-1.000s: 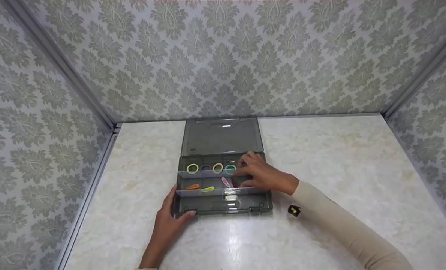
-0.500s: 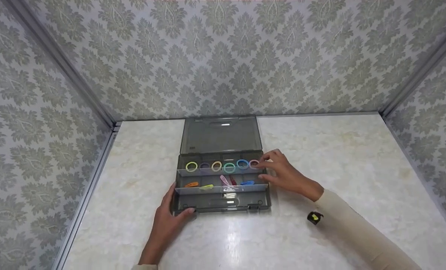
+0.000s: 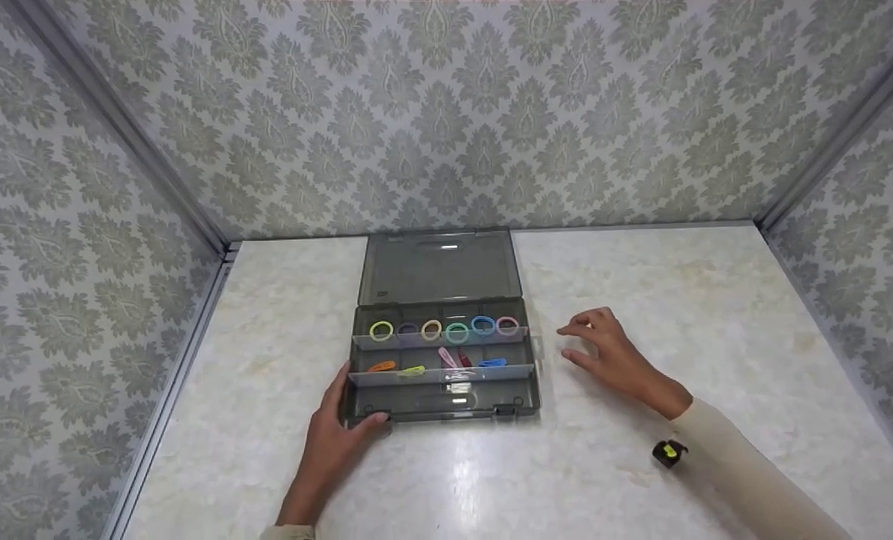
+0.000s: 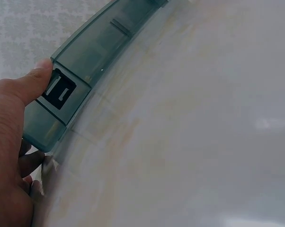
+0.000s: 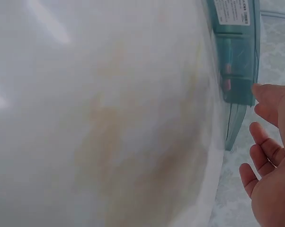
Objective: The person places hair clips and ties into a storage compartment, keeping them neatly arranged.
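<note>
A smoky grey compartment box (image 3: 441,401) lies on the table with its lid (image 3: 443,266) folded back. In its back row stand several hair ties, among them a yellow one (image 3: 381,331), a blue one (image 3: 482,325) and a pink one (image 3: 507,325). The middle row holds hair clips: orange (image 3: 381,366), yellow (image 3: 412,370), pink (image 3: 446,357), dark red (image 3: 464,360) and blue (image 3: 492,362). My left hand (image 3: 338,431) grips the box's front left corner, thumb by the front latch (image 4: 59,90). To the right of the box, my right hand (image 3: 615,360) holds nothing, fingers loosely bent.
A small black object with a yellow mark (image 3: 669,453) shows beside my right sleeve (image 3: 754,472). Patterned wall panels (image 3: 446,112) enclose the pale marbled table (image 3: 251,390) at the back and both sides. A white label (image 5: 232,12) is on the box's side.
My right hand has drawn back to the right out of the box, uncovering the blue and pink hair ties and the blue clip. My left hand stays at the corner.
</note>
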A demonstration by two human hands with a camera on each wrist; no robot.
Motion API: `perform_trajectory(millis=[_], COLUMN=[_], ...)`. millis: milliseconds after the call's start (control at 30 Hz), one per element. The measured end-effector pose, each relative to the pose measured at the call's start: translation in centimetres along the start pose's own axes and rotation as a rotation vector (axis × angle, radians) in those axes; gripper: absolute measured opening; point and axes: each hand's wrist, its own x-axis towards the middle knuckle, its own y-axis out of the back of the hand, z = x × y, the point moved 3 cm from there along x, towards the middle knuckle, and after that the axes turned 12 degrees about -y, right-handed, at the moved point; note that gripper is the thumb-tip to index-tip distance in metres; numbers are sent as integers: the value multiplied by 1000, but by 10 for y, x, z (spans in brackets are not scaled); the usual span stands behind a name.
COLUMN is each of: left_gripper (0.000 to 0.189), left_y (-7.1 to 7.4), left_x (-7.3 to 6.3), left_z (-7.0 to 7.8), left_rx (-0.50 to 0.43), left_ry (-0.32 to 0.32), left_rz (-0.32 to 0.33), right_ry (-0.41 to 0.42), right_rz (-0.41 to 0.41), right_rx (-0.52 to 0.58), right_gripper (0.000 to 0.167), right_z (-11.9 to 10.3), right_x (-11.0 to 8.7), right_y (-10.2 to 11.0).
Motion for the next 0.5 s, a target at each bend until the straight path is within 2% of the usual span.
perform_trajectory(millis=[167, 300, 400, 500], left_gripper=[115, 109, 101, 96], left_y=[0, 2, 10, 23], left_x=[1, 5, 10, 21], left_z=[1, 5, 11, 22], left_rx=[-16, -28, -13, 45], left_ry=[-6, -50, -98, -151], left_rz=[0, -27, -35, -32], right_ry=[0, -23, -71, -151], right_rz=[63, 123, 150, 145], right_rx=[-11, -24, -48, -103], right_gripper=[31, 29, 29, 37], right_z=[15, 25, 32, 35], right_x=[-15, -27, -33, -37], right_y=[13, 30, 44, 57])
